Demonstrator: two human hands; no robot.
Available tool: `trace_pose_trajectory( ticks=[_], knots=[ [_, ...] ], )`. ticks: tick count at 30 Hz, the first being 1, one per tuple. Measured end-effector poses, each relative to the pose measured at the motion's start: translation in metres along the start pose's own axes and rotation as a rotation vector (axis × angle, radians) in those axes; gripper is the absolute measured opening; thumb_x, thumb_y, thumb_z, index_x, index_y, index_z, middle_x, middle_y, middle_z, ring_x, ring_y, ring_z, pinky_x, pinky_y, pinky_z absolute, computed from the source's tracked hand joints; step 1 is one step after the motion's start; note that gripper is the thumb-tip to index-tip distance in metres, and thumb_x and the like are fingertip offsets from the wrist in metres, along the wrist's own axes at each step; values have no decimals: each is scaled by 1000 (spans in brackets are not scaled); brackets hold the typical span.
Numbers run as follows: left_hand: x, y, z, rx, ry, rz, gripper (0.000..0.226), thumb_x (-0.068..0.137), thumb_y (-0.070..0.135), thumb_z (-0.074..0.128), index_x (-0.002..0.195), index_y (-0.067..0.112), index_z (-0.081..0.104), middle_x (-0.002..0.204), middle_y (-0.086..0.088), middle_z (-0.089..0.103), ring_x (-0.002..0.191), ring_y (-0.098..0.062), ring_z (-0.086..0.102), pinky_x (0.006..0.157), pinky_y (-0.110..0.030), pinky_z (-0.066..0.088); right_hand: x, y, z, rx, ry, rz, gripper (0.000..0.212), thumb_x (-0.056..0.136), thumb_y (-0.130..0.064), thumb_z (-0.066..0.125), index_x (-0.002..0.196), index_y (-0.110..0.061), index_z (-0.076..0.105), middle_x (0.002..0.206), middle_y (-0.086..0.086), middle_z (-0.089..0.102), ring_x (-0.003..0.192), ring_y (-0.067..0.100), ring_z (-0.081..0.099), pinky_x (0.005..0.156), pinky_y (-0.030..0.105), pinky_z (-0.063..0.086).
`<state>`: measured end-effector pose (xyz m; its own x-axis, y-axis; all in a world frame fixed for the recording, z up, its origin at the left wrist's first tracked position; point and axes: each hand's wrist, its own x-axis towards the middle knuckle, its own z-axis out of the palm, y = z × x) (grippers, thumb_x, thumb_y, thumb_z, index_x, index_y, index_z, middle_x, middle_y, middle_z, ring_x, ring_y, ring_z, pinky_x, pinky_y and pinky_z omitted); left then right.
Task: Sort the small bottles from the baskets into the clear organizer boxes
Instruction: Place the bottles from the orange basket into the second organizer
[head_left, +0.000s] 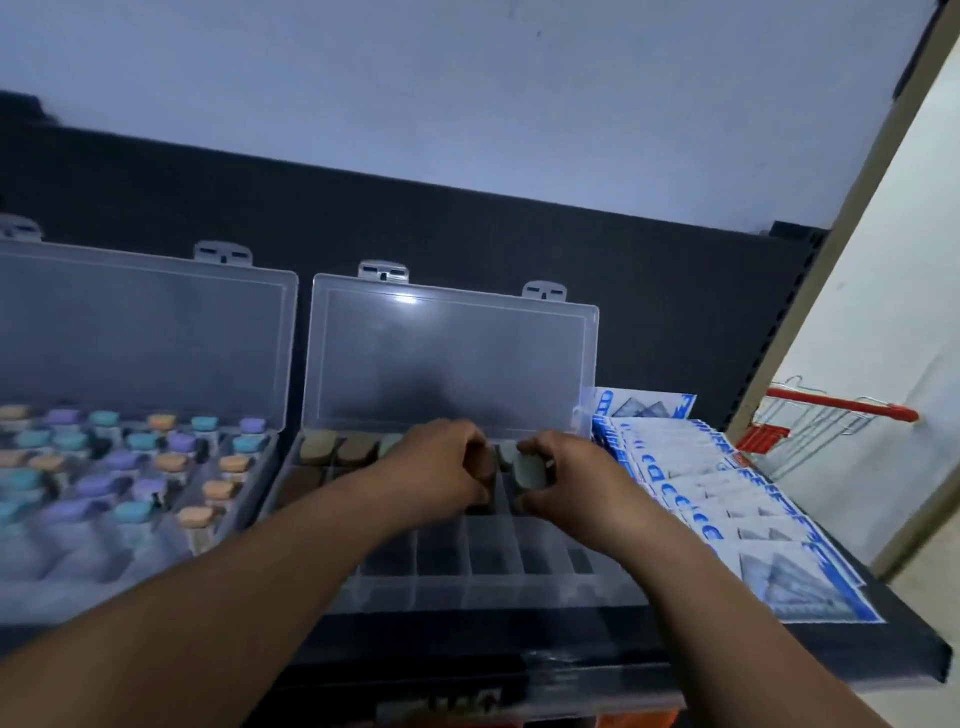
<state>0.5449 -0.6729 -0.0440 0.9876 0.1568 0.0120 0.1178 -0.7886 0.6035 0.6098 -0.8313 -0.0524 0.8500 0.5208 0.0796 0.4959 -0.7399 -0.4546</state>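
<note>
Two clear organizer boxes stand open on a dark shelf. The right box (498, 577) has a few brown- and grey-capped bottles (337, 449) in its back row. Both my hands are over its back compartments. My left hand (441, 467) grips a small brown-capped bottle (485, 467) and holds it down into a compartment. My right hand (566, 483) pinches a small grey-capped bottle (530, 470) just beside it. The left box (228, 525) holds several bottles with teal, purple and orange caps (130, 457). No basket is in view.
Both lids (447, 358) stand upright against the shelf's dark back panel. Blue-and-white packets (727, 493) lie in a row right of the right box. A red wire cart (826, 421) stands beyond the shelf end. The shelf's front edge (883, 670) is near me.
</note>
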Motion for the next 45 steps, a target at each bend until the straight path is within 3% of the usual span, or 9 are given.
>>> trace_pose_trajectory(
  ticks=[5, 13, 19, 24, 32, 36, 41, 45],
  knots=[
    [7, -2, 8, 98, -44, -39, 45, 75, 25, 77, 116, 25, 59, 115, 3, 59, 104, -17, 55, 92, -37, 49, 4, 5, 0, -32, -72, -12, 60, 74, -26, 78, 129, -26, 55, 127, -3, 59, 111, 14, 55, 97, 29, 45],
    [12, 2, 17, 278, -45, -44, 34, 76, 32, 70, 109, 28, 61, 112, 1, 56, 110, -23, 50, 91, -43, 47, 11, 17, -1, -9, -141, -59, 56, 72, -28, 80, 123, -26, 57, 121, -5, 59, 102, 10, 57, 91, 27, 48],
    [7, -1, 13, 318, -13, -67, 51, 77, 37, 70, 124, 28, 54, 120, 2, 53, 116, -23, 46, 95, -42, 45, 11, 11, -9, -59, -122, -89, 62, 74, -30, 79, 131, -25, 53, 128, -2, 55, 112, 14, 55, 94, 26, 45],
    [-12, -9, -8, 296, 110, -27, 30, 77, 33, 67, 106, 28, 60, 108, 2, 54, 107, -21, 49, 90, -39, 46, 4, -16, -14, -140, -54, -186, 47, 87, -36, 65, 131, -25, 51, 129, 1, 50, 116, 18, 50, 92, 25, 40],
    [-86, -62, -79, 558, 364, -68, 62, 83, 40, 61, 140, 29, 38, 140, 1, 42, 129, -23, 37, 103, -35, 31, -8, -121, 12, -216, -37, -424, 48, 96, -31, 53, 141, -19, 43, 142, 5, 43, 131, 23, 40, 108, 30, 32],
    [-151, -106, -124, 680, 467, -142, 60, 85, 40, 58, 140, 27, 38, 143, 0, 40, 132, -23, 36, 106, -34, 29, -20, -200, 39, -233, -29, -535, 44, 97, -32, 51, 138, -17, 46, 141, 7, 44, 128, 26, 43, 106, 34, 36],
    [-250, -167, -184, 744, 533, -244, 58, 87, 45, 56, 137, 19, 43, 141, -6, 43, 130, -26, 41, 106, -38, 34, -44, -302, 87, -255, -29, -684, 59, 97, -42, 48, 149, -22, 31, 158, 4, 25, 144, 22, 24, 117, 35, 19],
    [-336, -215, -229, 800, 551, -348, 66, 87, 56, 51, 141, 19, 37, 146, -6, 39, 133, -26, 37, 108, -39, 33, -73, -383, 122, -257, -77, -735, 63, 95, -49, 46, 150, -25, 28, 159, 2, 20, 145, 21, 20, 117, 36, 19]
  ],
)
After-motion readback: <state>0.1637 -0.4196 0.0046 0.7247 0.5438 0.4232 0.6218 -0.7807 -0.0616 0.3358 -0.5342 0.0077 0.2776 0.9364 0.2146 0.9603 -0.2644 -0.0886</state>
